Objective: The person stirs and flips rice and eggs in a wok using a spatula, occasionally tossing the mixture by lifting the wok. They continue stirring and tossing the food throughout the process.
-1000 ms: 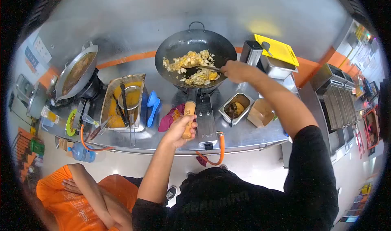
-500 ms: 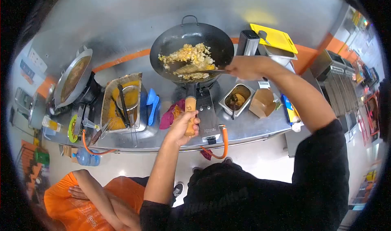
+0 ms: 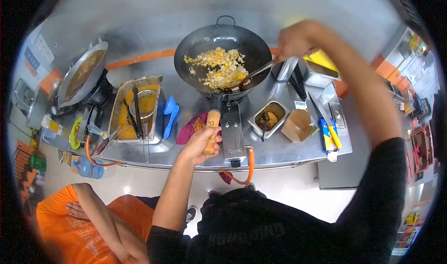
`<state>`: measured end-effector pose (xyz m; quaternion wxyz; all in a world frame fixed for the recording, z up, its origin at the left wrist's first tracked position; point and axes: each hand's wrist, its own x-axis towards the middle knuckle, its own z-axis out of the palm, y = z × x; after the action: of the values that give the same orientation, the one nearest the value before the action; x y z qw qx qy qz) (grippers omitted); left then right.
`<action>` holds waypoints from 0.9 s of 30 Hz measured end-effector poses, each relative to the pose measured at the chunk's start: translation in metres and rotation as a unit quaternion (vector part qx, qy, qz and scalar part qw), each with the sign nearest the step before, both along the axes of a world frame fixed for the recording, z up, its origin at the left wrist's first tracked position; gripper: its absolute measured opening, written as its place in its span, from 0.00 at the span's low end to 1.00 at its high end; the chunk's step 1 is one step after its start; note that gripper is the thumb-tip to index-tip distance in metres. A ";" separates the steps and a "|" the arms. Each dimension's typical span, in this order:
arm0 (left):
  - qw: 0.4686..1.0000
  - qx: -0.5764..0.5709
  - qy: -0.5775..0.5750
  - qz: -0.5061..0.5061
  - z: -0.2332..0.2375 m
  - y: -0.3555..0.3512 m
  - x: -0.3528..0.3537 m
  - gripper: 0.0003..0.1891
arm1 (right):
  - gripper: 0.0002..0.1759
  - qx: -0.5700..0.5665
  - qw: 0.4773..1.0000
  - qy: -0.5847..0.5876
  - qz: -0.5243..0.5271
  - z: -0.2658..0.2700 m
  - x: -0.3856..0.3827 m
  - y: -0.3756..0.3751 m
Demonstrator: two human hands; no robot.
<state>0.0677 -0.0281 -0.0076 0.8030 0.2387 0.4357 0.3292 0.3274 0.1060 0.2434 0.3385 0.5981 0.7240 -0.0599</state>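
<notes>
My left hand (image 3: 201, 146) is wrapped around the wooden handle (image 3: 213, 119) of a black wok (image 3: 198, 39), which sits on a gas stove (image 3: 234, 140). Fried rice with egg (image 3: 218, 63) lies in the middle and near side of the wok. Over the wok's right rim, my right hand (image 3: 298, 41) is closed on the upper end of a spatula (image 3: 262, 69). The spatula slants down to the left, its head in the rice at the near right; part of the head is hidden by the food.
Left are a tray of yellow liquid (image 3: 111, 131) with tongs, blue scoops (image 3: 171, 117), a cloth (image 3: 186, 132) and another large wok (image 3: 101, 54). Right are a sauce container (image 3: 253, 120), a paper box (image 3: 295, 124) and a yellow-handled knife (image 3: 334, 137). A person in orange (image 3: 56, 213) stands at lower left.
My right hand has risen and moved right, and the spatula now stands more steeply, its head shifted right in the rice. My left hand stays on the wok handle. The view has shifted slightly.
</notes>
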 end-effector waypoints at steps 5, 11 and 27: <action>1.000 0.012 0.017 -0.012 -0.001 0.000 0.000 0.15 | 0.20 0.142 0.962 0.172 0.155 -0.091 0.027 0.039; 1.000 0.014 -0.006 -0.008 -0.002 -0.002 -0.005 0.15 | 0.19 0.120 0.974 0.154 0.115 -0.075 0.043 0.019; 0.999 0.008 0.004 -0.032 0.002 0.010 -0.027 0.14 | 0.15 0.120 0.950 0.254 0.139 -0.074 0.069 -0.006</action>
<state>0.0411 -0.0179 -0.0055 0.8094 0.2603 0.4282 0.3060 0.3965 0.1000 0.1698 0.0741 0.4930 0.8636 -0.0748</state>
